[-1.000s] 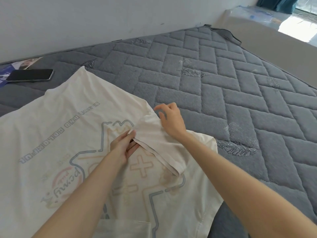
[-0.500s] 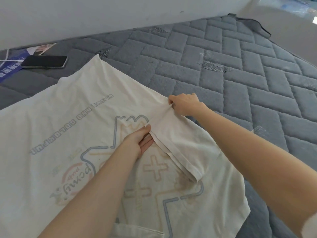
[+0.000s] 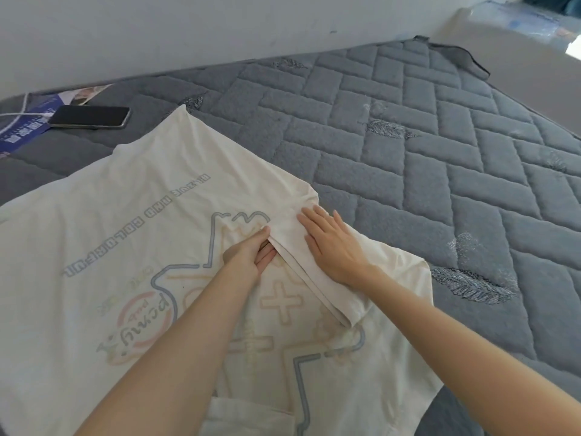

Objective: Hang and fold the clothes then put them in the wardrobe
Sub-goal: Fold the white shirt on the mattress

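Observation:
A cream T-shirt (image 3: 119, 234) with a faded print lies spread flat on the grey quilted mattress (image 3: 408, 171). Its right sleeve (image 3: 327, 291) is folded inward over the body of the shirt. My right hand (image 3: 330, 247) lies flat on the folded sleeve with straight fingers, pressing it down. My left hand (image 3: 251, 253) sits just left of the sleeve's hem, fingers straight and laid against the edge of the fold, palm turned toward the sleeve.
A black phone (image 3: 89, 117) with a white cable lies on the mattress at the far left, beside a blue leaflet (image 3: 22, 132). A pale wall (image 3: 220, 23) runs along the far side. The mattress edge is at the right.
My right hand let go of the pinched sleeve shoulder and now lies flat on the folded sleeve. The left hand stayed at the sleeve's hem.

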Tool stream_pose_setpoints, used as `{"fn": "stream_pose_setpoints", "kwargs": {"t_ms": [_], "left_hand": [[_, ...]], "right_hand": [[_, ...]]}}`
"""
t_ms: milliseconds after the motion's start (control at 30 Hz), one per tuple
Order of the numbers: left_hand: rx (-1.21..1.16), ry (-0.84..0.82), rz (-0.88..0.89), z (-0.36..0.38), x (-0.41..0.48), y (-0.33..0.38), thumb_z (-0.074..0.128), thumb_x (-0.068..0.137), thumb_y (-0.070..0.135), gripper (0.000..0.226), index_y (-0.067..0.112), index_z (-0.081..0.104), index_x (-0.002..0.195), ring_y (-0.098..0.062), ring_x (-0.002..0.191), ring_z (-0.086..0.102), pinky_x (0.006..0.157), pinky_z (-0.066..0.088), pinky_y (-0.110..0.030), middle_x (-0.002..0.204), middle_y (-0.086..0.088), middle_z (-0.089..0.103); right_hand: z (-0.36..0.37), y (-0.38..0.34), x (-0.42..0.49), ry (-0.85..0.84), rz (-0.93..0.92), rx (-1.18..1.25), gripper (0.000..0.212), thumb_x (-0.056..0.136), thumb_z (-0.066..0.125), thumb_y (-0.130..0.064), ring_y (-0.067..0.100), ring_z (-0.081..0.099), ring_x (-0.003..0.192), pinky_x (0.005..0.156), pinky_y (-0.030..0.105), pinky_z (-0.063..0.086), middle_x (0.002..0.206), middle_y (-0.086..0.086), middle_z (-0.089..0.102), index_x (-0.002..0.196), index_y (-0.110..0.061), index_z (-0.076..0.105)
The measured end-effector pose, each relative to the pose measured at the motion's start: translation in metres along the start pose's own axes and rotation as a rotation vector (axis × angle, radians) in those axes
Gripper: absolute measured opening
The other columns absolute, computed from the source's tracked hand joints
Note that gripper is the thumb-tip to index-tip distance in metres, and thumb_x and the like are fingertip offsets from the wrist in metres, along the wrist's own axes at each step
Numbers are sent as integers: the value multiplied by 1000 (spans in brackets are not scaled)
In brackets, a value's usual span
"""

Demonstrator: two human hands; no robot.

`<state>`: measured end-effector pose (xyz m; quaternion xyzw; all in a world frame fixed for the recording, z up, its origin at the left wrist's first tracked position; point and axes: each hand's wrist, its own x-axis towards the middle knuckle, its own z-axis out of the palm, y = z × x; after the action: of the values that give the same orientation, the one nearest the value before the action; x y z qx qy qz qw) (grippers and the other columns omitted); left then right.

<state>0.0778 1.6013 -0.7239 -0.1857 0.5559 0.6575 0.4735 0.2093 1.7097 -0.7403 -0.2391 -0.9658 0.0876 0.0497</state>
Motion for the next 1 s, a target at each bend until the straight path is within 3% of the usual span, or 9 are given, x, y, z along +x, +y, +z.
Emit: {"fn": "stream_pose_setpoints", "kwargs": {"t_ms": [167, 333, 467, 567, 667, 833, 933, 1000], "left_hand": [[52, 19, 63, 0, -14, -2, 69, 84, 7, 22, 4, 64, 105, -13, 68, 64, 74, 50, -23, 96, -9, 66], [267, -70, 189, -9, -40, 1, 59, 89, 14, 1, 14, 59, 90, -14, 92, 62, 80, 49, -24, 90, 2, 63], [682, -81, 425, -26, -70, -4, 52, 92, 17, 37, 13, 49, 129, -21, 120, 52, 101, 42, -36, 130, -3, 54], [940, -186, 641, -43, -99, -17, 51, 93, 15, 39, 14, 47, 132, -12, 120, 47, 97, 38, -26, 135, 1, 49], [1222, -295, 781, -64, -122, -35, 54, 92, 18, 39, 17, 49, 130, -13, 122, 45, 93, 31, -19, 133, 0, 48], [1614, -271, 816, -101, -161, -75, 60, 84, 41, 51, 20, 44, 127, -20, 123, 35, 97, 34, -28, 126, -2, 40], [1805, -252, 791, -118, -183, -94, 61, 74, 61, 81, 21, 31, 138, -23, 127, 27, 99, 32, -33, 133, -3, 31], [1950, -322, 692, -130, -193, -106, 61, 67, 71, 107, 21, 11, 148, -27, 136, 16, 107, 26, -39, 147, -6, 18]], "right_hand": [[5, 13, -25, -97, 140, -70, 52, 104, 15, -38, 18, -5, 148, 120, 39, -6, 161, -5, -4, 153, -25, 6], [-8, 14, -27, -236, 182, 73, 52, 104, 17, -39, 21, -8, 148, 119, 42, -4, 161, -2, -8, 153, -31, 3], [-25, 11, -41, -85, 274, 188, 48, 103, 30, -27, 26, 7, 147, 117, 48, 3, 159, 4, 15, 150, -29, 24], [-38, 15, -61, -39, 395, 146, 47, 102, 36, -28, 30, 13, 145, 116, 50, 8, 157, 7, 22, 148, -26, 31], [-45, 22, -80, -40, 501, 81, 49, 100, 38, -31, 36, 15, 142, 115, 52, 14, 156, 10, 22, 148, -23, 31], [-44, 13, -115, -84, 776, 183, 59, 97, 39, -44, 43, 14, 140, 113, 54, 16, 156, 19, 13, 150, -26, 20], [-40, 2, -128, -11, 985, 333, 69, 94, 42, -52, 40, 18, 138, 111, 49, 20, 153, 21, 18, 150, -25, 14], [-39, -3, -134, 70, 1042, 412, 72, 93, 44, -52, 37, 18, 139, 110, 48, 20, 151, 20, 24, 150, -22, 12]]}}
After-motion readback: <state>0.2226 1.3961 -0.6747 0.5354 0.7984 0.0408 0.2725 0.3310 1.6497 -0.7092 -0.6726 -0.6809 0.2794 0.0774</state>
